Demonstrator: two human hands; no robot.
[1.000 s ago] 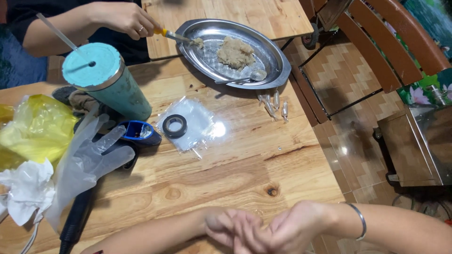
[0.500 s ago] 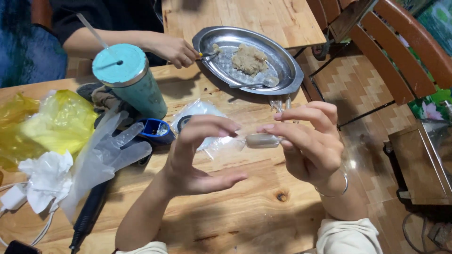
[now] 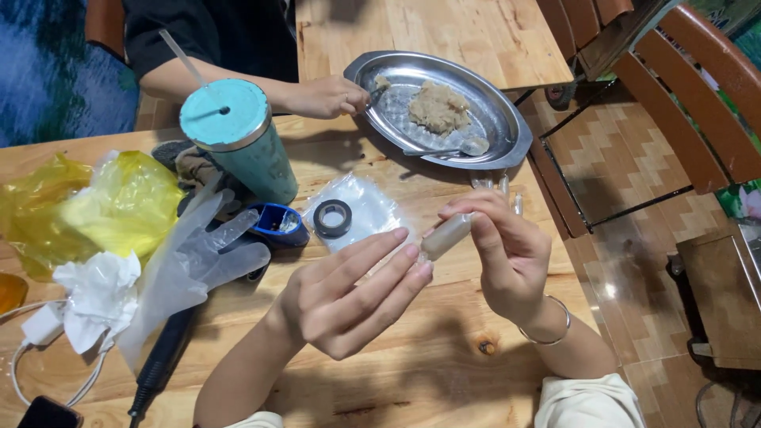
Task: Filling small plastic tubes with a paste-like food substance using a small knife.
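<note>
My hands have drawn closer: the right hand (image 3: 507, 257) now pinches the small pale roll (image 3: 445, 235) (filling inside?), and the open left hand (image 3: 353, 289) touches its end.

Wooden table (image 3: 238, 380), tiled floor (image 3: 626, 206)

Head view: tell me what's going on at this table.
The right hand pinches a small pale roll above the wooden table; the left hand touches its other end with its fingertips. Behind them lie a clear bag with a black tape ring, a teal tumbler and a clear glove. Across the table, another person's hand works at a metal tray holding a lump of pale mash and a spoon.
</note>
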